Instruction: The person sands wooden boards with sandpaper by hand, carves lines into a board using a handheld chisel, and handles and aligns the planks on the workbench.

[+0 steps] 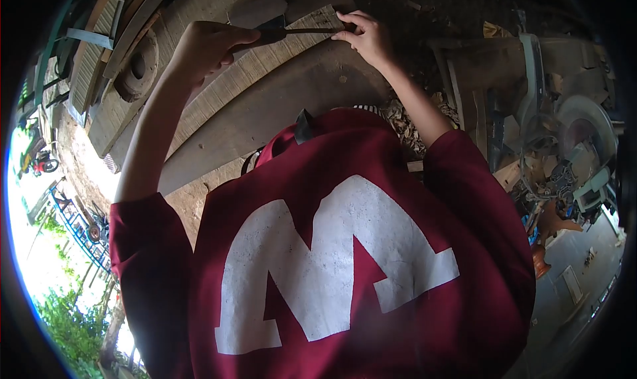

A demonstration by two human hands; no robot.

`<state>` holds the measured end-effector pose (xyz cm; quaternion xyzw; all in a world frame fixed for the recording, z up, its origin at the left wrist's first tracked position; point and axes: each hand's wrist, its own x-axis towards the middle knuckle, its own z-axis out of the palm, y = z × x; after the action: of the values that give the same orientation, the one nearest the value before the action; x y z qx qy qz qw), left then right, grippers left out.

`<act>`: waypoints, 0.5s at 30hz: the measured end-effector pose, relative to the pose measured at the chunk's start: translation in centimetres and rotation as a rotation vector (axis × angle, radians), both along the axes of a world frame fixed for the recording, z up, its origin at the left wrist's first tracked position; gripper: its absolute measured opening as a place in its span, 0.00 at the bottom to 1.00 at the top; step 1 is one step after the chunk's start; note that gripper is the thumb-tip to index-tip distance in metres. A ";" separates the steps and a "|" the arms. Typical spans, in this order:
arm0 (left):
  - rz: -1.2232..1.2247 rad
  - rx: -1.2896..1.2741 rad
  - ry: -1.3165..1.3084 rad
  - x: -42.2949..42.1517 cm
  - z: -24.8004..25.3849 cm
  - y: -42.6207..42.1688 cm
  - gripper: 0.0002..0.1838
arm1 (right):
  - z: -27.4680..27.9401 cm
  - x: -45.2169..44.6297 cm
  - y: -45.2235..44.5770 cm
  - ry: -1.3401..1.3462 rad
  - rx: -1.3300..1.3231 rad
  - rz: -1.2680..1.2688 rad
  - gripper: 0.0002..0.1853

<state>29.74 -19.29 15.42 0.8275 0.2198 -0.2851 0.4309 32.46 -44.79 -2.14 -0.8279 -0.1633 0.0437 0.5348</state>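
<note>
My left hand (pixel 211 47) has its fingers wrapped round the thick dark end of a slim tool (pixel 312 31), thumb lying along it. The tool has a thin straight shaft that runs to the right, roughly level. At the shaft's far end my right hand (pixel 366 39) pinches the tip between thumb and fingers. Both arms are stretched out forward, above a pale wooden plank (pixel 249 70). The dim light hides the exact kind of tool.
A wide brown board (pixel 279 107) lies nearer my body. At the left are stacked timbers and a wooden piece with a round hollow (pixel 136 74). Wood shavings or dry leaves (pixel 406 130) lie right of my chest. Clutter with a round guard-like part (pixel 584 124) fills the right side.
</note>
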 end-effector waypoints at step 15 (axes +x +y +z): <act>-0.126 -0.034 0.061 1.7 -1.9 2.8 0.14 | 0.3 -0.2 0.1 0.051 -0.023 -0.010 0.20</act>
<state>31.46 -16.49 13.55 0.8232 0.1754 -0.3403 0.4191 32.29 -44.72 -1.82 -0.8335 -0.1448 0.0640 0.5294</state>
